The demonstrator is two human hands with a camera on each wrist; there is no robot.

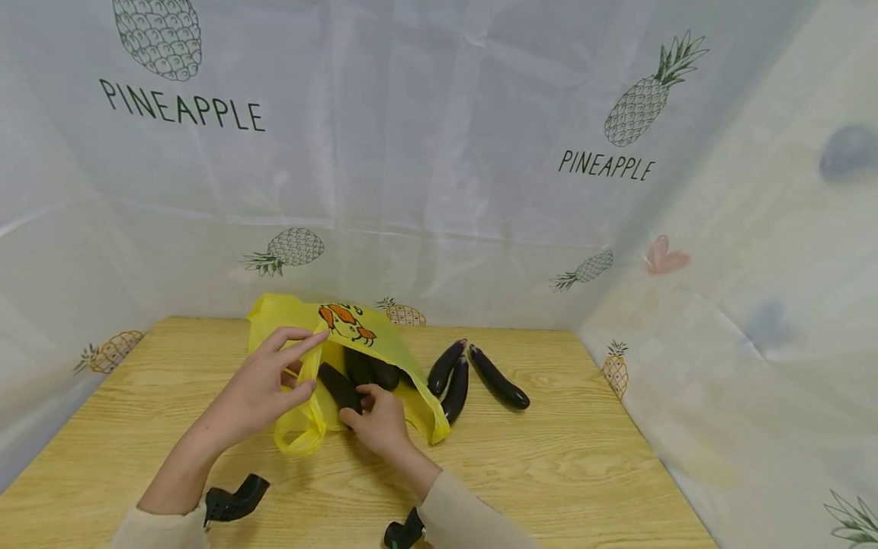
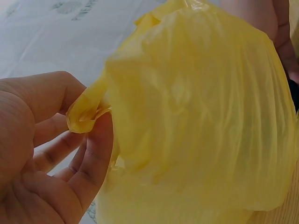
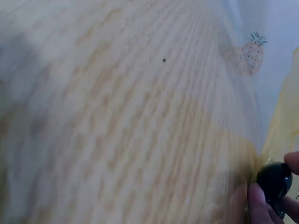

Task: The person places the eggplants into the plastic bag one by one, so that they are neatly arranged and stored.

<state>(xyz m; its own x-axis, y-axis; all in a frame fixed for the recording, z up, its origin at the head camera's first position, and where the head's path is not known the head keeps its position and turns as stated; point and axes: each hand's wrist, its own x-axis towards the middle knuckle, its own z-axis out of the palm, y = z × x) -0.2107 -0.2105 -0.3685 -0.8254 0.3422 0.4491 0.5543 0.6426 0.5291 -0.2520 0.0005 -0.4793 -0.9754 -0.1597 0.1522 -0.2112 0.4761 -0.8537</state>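
The left grip (image 1: 257, 393) clamps the yellow bag (image 1: 398, 339); in its mouth lies the held eggplant (image 1: 338, 386), bagged eggplants (image 1: 359, 367) crowding behind, and the right grip (image 1: 380, 423) pinching it. The bag's side screens off three loose eggplants (image 1: 456, 393) on the tabletop (image 1: 549, 473).

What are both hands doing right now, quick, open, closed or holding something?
Left hand: closed, pinching the yellow plastic bag by its edge.
Right hand: closed, holding a dark eggplant at the bag's mouth.
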